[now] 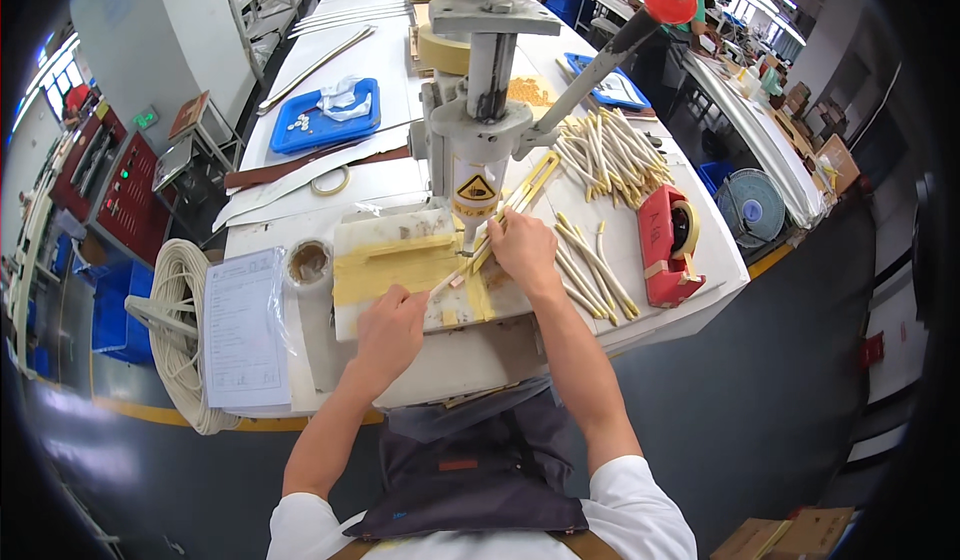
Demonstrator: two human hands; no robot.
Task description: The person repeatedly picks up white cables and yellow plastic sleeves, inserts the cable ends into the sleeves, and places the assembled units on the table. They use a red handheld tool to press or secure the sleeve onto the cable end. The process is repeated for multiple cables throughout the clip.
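Observation:
My left hand is closed on the near end of a thin cream strap that slants across the press base. The fingers of my right hand are closed around the strap's farther part, close beside the press tip. Right above the strap stands a grey hand press with a pointed lower tip. Its white base block is partly covered with yellow tape. Beyond my right hand a yellow looped end sticks up; my hand hides how it joins the strap.
Several cream cords with yellow tips lie right of the press, near a red tape dispenser. A red-knobbed lever reaches up right. At left are a blue tray, a tape roll, a printed sheet and coiled cord.

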